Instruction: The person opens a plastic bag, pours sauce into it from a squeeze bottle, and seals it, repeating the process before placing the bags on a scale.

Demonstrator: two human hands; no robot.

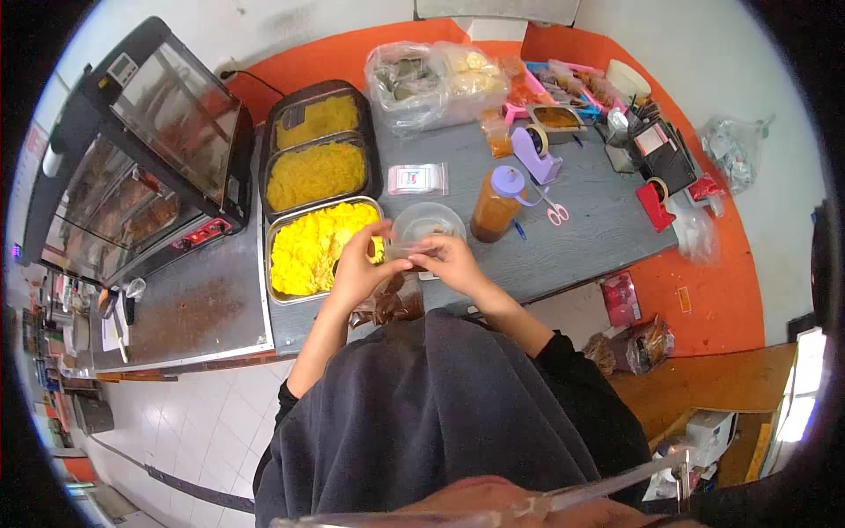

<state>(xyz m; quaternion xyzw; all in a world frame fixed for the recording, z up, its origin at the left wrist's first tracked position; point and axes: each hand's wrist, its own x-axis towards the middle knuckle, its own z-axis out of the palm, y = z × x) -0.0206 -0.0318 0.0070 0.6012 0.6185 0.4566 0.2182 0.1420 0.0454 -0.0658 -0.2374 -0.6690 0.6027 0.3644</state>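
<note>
My left hand [359,266] is closed at the fingertips on a thin piece of clear plastic [405,250], perhaps a small bag. From the other side my right hand [447,262] pinches the same piece, and the fingertips of both hands nearly meet. Just beyond them stands a round clear plastic tub [429,216], partly covered by my fingers. A metal tray of bright yellow food [308,249] lies beside and partly under my left hand. Brown packets in clear plastic [390,304] sit below my wrists at the table edge.
Two dark trays of yellow-brown food [317,172] stand behind the yellow one. A sauce bottle [497,207], purple tape dispenser [539,157], pink scissors [555,211] and a labelled packet [418,179] are on the grey table [598,207]. A glass display warmer [145,154] stands left.
</note>
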